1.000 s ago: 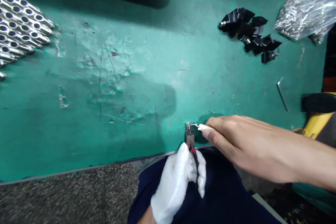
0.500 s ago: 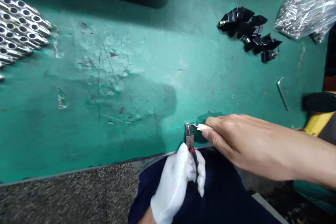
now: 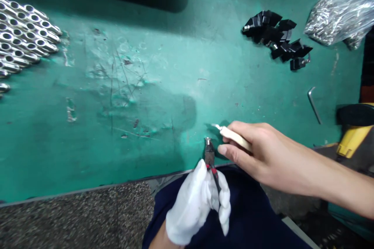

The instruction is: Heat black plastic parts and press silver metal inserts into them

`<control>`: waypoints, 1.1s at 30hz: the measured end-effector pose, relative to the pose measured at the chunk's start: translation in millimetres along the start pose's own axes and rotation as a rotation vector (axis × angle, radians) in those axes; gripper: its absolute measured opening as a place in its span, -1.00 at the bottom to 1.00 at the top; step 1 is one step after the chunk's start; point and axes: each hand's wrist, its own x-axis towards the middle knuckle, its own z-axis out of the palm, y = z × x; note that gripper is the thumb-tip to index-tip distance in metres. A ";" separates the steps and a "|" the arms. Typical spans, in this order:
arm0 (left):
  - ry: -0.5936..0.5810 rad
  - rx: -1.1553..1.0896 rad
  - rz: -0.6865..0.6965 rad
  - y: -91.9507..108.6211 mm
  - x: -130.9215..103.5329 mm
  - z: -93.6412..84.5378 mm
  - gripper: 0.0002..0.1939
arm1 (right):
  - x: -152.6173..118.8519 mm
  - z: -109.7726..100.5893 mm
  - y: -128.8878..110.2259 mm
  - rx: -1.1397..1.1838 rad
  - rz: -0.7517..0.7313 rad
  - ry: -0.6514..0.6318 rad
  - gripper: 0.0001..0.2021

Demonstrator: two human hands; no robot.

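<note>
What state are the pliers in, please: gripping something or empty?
Gripping something: a small metal piece sits at the tips of the pliers, held in the gloved left hand.

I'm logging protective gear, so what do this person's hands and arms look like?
The left hand wears a white glove that ends at the wrist, with no clear markings. The right hand is ungloved, and its forearm shows no sleeve.
</note>
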 end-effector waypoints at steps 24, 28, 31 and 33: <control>-0.030 -0.010 0.016 8.4 -3.7 8.8 -0.35 | 15.7 15.1 -7.6 0.070 -0.206 0.259 -0.90; -0.052 -0.036 0.013 2.4 -1.7 3.8 -0.36 | 16.3 17.3 -5.2 0.037 -0.238 0.272 -0.86; -0.053 -0.039 0.021 -0.7 -1.5 -0.8 -0.37 | 17.3 17.5 -2.6 0.031 -0.284 0.251 -0.88; -0.061 -0.006 0.017 0.8 -1.1 -5.8 -0.36 | 17.8 16.1 -0.3 0.037 -0.312 0.235 -0.91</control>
